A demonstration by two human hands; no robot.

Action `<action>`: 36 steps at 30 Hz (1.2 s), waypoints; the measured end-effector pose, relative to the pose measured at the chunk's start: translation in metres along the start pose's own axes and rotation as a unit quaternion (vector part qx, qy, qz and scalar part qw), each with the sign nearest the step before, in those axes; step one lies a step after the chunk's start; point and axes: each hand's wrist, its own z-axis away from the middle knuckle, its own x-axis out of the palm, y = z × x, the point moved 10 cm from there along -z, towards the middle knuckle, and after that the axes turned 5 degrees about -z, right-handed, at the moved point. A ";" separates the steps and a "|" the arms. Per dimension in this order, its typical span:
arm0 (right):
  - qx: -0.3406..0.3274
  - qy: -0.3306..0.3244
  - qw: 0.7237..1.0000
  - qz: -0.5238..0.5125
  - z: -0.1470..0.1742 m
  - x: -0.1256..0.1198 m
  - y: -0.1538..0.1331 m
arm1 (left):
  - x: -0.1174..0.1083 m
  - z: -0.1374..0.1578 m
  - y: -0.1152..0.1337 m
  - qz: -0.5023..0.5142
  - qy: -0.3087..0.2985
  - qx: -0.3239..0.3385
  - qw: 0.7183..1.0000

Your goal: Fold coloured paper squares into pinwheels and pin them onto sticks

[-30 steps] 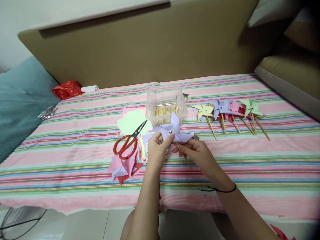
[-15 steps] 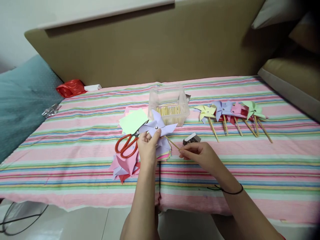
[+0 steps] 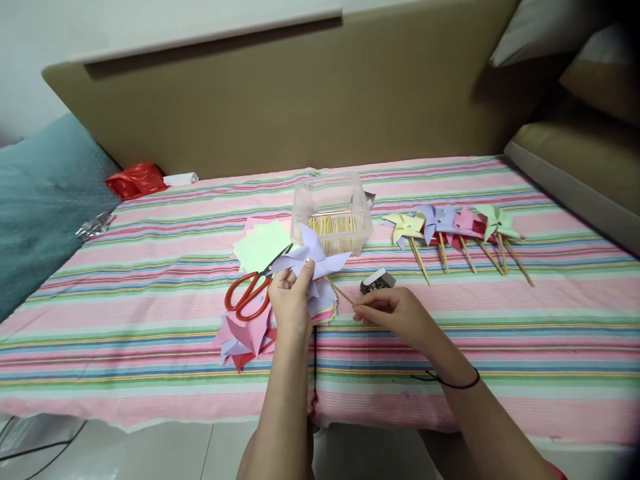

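A lavender paper pinwheel [image 3: 324,265] is pinched in my left hand [image 3: 291,293], the thumb on the pin at its centre. My right hand [image 3: 393,313] grips the lower end of its thin wooden stick [image 3: 341,291], which slants down to the right from behind the paper. Red-handled scissors [image 3: 249,297] lie just left of my left hand, between light green paper sheets [image 3: 263,245] and cut pink paper pieces [image 3: 245,333]. Beyond my right hand sits a small open box of pins [image 3: 376,281]. More coloured paper is stacked under the pinwheel, partly covered by it.
A clear plastic box [image 3: 333,200] holding several short sticks stands behind the pinwheel. Several pinwheels on sticks [image 3: 440,223] lie to the right. A red plastic bag [image 3: 136,181] and a teal cushion [image 3: 55,193] are at the far left, on the striped cloth [image 3: 150,287].
The whole view has shifted slightly, so everything appears a little further left and lower. Both hands keep their hold on the pinwheel and its stick.
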 end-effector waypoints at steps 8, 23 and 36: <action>-0.052 0.029 0.998 0.035 0.002 -0.015 -0.011 | 0.010 0.001 0.005 -0.010 -0.027 0.030 0.999; -0.065 0.491 0.868 0.041 0.061 -0.242 0.012 | 0.012 0.002 0.000 -0.073 -0.069 0.040 0.994; 0.023 0.485 0.860 0.159 0.051 -0.274 0.038 | -0.025 -0.013 0.015 -0.099 0.004 0.043 0.994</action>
